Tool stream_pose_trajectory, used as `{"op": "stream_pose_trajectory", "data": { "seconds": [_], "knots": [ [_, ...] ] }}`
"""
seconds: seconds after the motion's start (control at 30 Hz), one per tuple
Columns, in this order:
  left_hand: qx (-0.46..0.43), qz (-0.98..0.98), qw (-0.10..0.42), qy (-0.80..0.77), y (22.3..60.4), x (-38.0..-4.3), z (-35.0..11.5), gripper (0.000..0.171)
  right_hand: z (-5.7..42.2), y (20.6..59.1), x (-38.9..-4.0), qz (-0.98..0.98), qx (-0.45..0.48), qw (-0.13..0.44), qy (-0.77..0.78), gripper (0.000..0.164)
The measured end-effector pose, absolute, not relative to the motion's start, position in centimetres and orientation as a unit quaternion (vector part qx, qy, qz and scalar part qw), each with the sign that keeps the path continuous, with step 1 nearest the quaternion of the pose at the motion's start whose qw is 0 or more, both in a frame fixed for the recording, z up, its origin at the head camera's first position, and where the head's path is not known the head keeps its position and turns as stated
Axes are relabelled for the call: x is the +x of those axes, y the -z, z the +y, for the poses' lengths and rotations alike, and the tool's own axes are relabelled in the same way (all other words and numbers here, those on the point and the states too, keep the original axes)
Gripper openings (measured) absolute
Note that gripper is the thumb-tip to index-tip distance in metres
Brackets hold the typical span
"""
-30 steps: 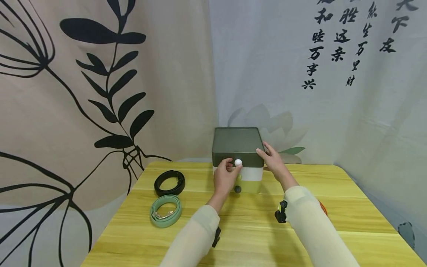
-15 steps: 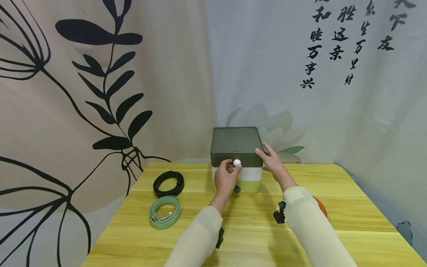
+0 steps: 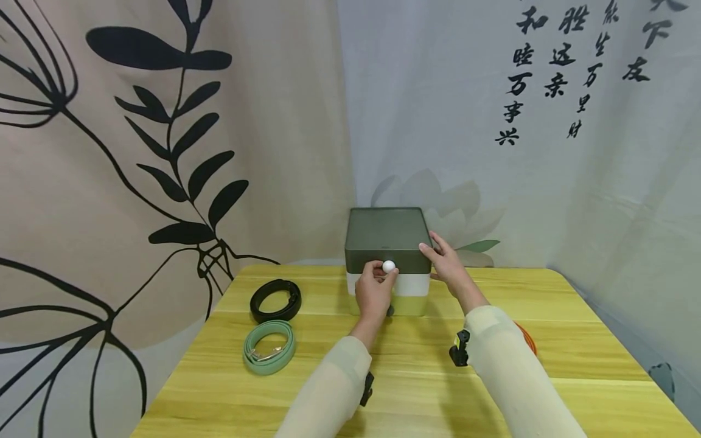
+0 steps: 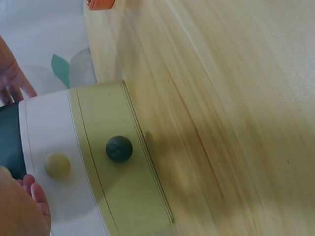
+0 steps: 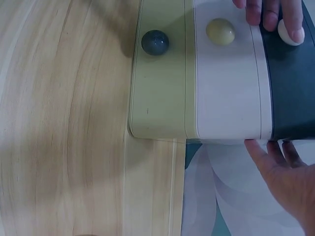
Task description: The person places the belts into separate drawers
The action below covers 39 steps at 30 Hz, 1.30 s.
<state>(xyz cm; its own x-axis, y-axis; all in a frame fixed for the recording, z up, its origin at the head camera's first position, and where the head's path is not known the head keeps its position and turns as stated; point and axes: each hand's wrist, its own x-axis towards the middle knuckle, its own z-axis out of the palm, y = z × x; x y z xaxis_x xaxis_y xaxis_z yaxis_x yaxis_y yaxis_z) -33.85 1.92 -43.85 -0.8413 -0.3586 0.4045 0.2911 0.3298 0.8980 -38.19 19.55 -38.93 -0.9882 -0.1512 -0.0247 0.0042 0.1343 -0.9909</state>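
A small three-drawer box [image 3: 389, 228] stands at the back of the table, with dark green, white and yellow-green drawers stacked top to bottom. My left hand [image 3: 375, 295] is at its front, thumb and fingertips pinching the round white knob [image 3: 389, 266] of the dark green top drawer. Below it are the white drawer's yellow knob [image 5: 220, 31] and the bottom drawer's dark knob [image 5: 155, 43]. All the drawer fronts look flush. Against the box's right side, my right hand [image 3: 450, 266] rests with fingers extended, the thumb near the top front corner.
To the left on the wooden table [image 3: 427, 389] lie a coiled black belt [image 3: 275, 300] and a coiled light green belt [image 3: 269, 347]. An orange coil [image 3: 527, 338] is partly hidden behind the right sleeve. A printed curtain [image 3: 296, 134] hangs close behind the box.
My left wrist and forearm have shifted slightly right, while the fingers stay at the white knob. The right hand and the box hold their places.
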Motion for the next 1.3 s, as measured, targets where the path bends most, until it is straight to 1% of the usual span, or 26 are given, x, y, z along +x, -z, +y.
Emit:
{"op": "stream_pose_trajectory", "data": {
  "seconds": [0.33, 0.6, 1.03, 1.3],
  "knots": [
    [0.019, -0.759, 0.288, 0.584, 43.6, -33.8, 2.2, 0.028, 19.7, 39.3, -38.0, 0.758, -0.056, 0.050, 0.648, 0.073],
    [0.021, -0.760, 0.294, 0.579, 43.5, -33.9, 2.3, 0.026, 19.9, 39.1, -38.0, 0.754, -0.058, 0.059, 0.652, 0.070],
    [0.026, -0.761, 0.276, 0.586, 43.6, -33.4, 2.2, 0.026, 19.9, 38.9, -37.8, 0.746, -0.054, 0.064, 0.661, 0.070],
    [0.016, -0.760, 0.276, 0.588, 43.8, -32.8, 1.9, 0.025, 19.6, 37.4, -36.5, 0.741, -0.055, 0.078, 0.665, 0.068]
  ]
}}
